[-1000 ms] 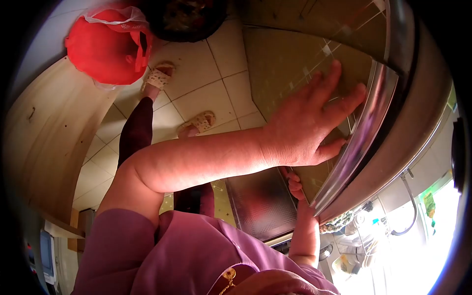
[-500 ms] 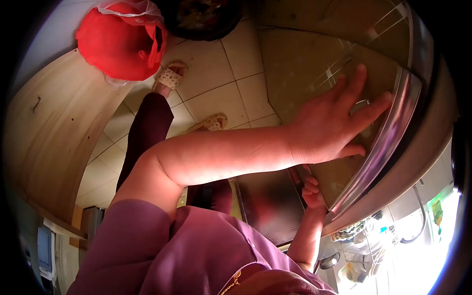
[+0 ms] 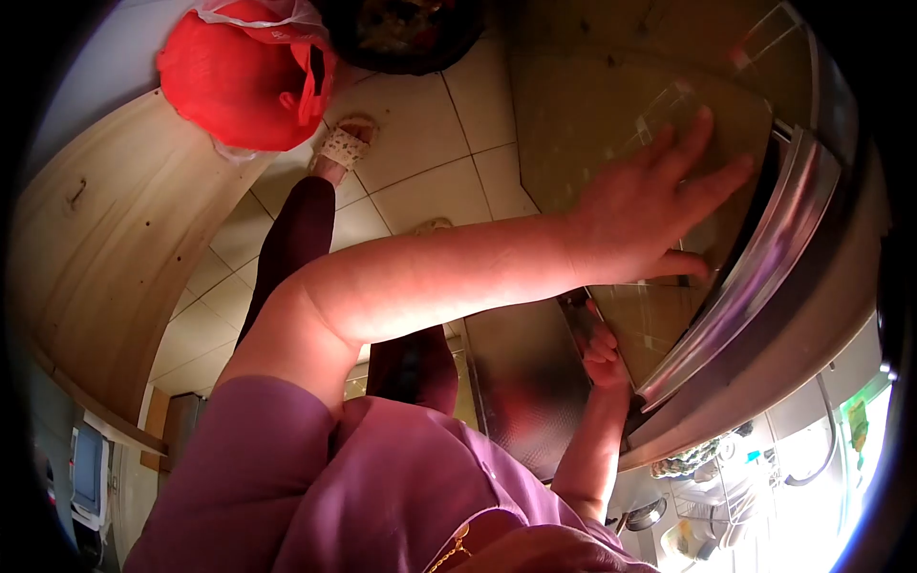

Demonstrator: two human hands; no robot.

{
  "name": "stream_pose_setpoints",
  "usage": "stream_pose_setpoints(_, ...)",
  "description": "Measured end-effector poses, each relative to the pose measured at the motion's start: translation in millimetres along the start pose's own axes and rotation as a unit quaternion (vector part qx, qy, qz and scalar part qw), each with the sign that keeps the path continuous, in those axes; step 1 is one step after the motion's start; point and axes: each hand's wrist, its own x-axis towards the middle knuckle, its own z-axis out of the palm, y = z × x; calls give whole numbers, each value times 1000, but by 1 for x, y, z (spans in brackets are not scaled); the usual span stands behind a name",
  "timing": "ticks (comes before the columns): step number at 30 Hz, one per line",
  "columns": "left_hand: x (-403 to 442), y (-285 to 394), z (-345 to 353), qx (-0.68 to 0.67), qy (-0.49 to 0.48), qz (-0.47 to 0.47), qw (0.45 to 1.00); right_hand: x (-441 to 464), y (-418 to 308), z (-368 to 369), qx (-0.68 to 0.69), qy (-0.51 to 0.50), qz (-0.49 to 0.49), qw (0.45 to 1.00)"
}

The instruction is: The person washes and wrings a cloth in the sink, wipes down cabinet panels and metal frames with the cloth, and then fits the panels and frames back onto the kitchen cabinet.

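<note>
My left hand (image 3: pixel 659 196) is stretched across to the right with its fingers spread, over a glossy brown panel (image 3: pixel 573 124). Its fingertips are near a curved shiny metal strip (image 3: pixel 750 272); whether they touch the panel is unclear. Below it, my right hand (image 3: pixel 600 351) has curled fingers near the lower edge of the brown panel, beside a dark piece. What it grips is too small to make out. A textured metal surface (image 3: pixel 530 396) lies left of my right hand, with a blurred red reflection on it.
A red bin (image 3: pixel 239 81) with a plastic liner stands at the upper left, beside a dark round container (image 3: pixel 401 33). A wooden board (image 3: pixel 115 229) is at the left. Dishes and a rack (image 3: pixel 726 497) are at the lower right. Floor tiles (image 3: pixel 420 143) surround my sandalled foot.
A dark gap now shows between the brown panel and the metal strip. The view has shifted, and my left forearm covers more of the second sandal. Both hands keep similar shapes.
</note>
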Motion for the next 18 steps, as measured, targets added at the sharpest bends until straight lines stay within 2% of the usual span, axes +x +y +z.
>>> stream_pose_setpoints(3,0,-2,-3,13,-2,21,1000,5,-4,-1,12,-43,24,999)
stream_pose_setpoints(8,-9,-10,11,39,12,33,999,4,-7,8,-92,49,8,995)
stream_pose_setpoints(10,-10,-16,14,40,13,8,999,10,-11,0,-88,39,10,995)
stream_pose_setpoints(18,-17,-52,17,42,-1,6,999,39,-18,-29,-62,-11,24,998)
